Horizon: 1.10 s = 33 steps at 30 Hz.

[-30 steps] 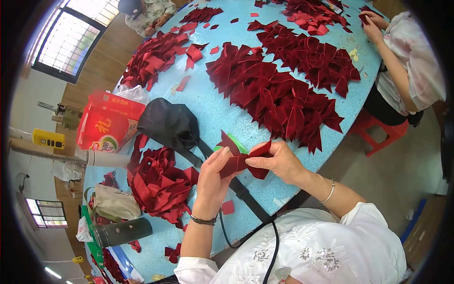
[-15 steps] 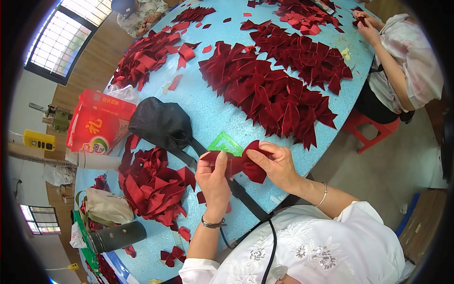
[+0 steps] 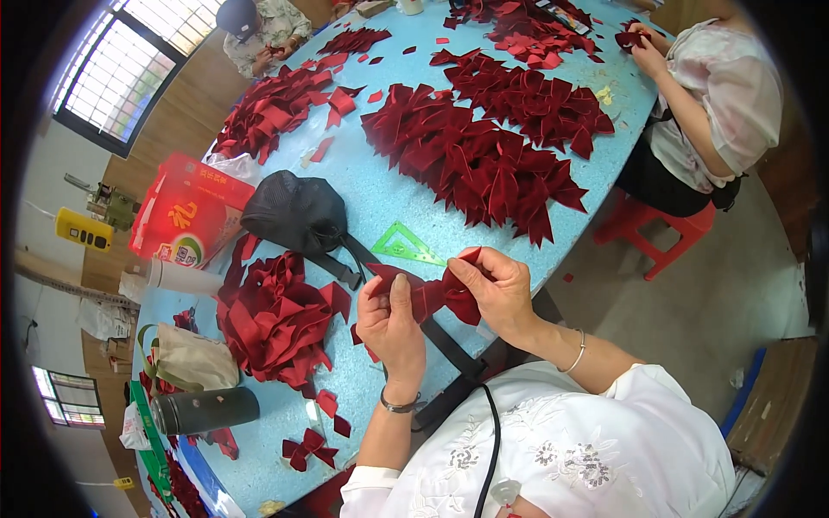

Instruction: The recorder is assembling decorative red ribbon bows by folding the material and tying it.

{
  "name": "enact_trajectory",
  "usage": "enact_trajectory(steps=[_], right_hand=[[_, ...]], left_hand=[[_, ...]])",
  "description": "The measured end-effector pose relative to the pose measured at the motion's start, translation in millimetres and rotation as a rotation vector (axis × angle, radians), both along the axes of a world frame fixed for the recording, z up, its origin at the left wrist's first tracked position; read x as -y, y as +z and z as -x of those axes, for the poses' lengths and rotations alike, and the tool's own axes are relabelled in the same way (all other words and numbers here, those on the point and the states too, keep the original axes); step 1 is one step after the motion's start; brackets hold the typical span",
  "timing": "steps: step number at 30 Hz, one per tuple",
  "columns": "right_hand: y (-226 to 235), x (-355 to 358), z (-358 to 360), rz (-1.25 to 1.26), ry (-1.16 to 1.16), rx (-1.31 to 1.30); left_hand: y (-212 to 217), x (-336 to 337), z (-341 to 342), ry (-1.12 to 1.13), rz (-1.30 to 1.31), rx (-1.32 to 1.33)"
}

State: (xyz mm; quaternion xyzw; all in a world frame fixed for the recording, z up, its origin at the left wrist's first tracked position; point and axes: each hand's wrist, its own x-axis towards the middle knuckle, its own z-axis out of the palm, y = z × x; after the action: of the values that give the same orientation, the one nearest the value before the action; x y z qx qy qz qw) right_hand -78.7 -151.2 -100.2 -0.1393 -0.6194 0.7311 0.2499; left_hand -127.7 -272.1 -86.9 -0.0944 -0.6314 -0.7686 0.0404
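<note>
You hold a dark red velvet bow [image 3: 425, 300] just above the near edge of the blue table [image 3: 380, 203], in front of your body. Your left hand [image 3: 393, 326] pinches its left tail between thumb and fingers, and your right hand [image 3: 496, 293] is closed on the right-hand loop; both grip the same piece. It looks nearly shaped, gathered at the middle with the ends spread, though you cannot tell from here whether the centre is fixed. A good share of the work seems done: a broad heap of bows [image 3: 471, 160] lies beyond your right hand, with a second row of bows [image 3: 527, 99] farther off, and a single small bow [image 3: 309, 449] sits alone at the near left. What appears to be left is the loose pile of red fabric [image 3: 275, 315] to the left of your left hand, whose pieces look mostly unformed, and perhaps the far-left red heap [image 3: 272, 112], too jumbled to judge piece by piece. A green set square [image 3: 404, 243] lies flat just beyond your hands, apart from the bow, touched by neither.
</note>
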Motion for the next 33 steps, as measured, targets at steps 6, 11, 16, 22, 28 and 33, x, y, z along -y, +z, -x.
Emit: enact_trajectory(steps=[6,11,16,22,28,33], right_hand=[[11.1,18.0,-32.3,-0.115,-0.08,-0.069],[13.4,32.8,-48.3,-0.125,-0.106,-0.134],[14.5,41.0,-55.2,-0.12,-0.072,-0.126],[10.4,40.0,-52.5,-0.159,-0.015,-0.086],[20.1,29.3,-49.4,0.2,0.157,-0.06],[27.9,28.3,-55.3,0.316,0.33,-0.014]], left_hand=[[4.7,14.6,-35.8,0.016,-0.063,-0.037],[5.1,26.8,-55.7,0.053,-0.065,-0.072],[1.0,37.6,-62.4,0.065,-0.076,-0.072],[-0.8,44.9,-60.7,0.049,-0.064,-0.056],[0.8,54.4,-55.1,0.05,-0.068,0.059],[3.0,50.6,-55.7,0.048,-0.1,0.104]])
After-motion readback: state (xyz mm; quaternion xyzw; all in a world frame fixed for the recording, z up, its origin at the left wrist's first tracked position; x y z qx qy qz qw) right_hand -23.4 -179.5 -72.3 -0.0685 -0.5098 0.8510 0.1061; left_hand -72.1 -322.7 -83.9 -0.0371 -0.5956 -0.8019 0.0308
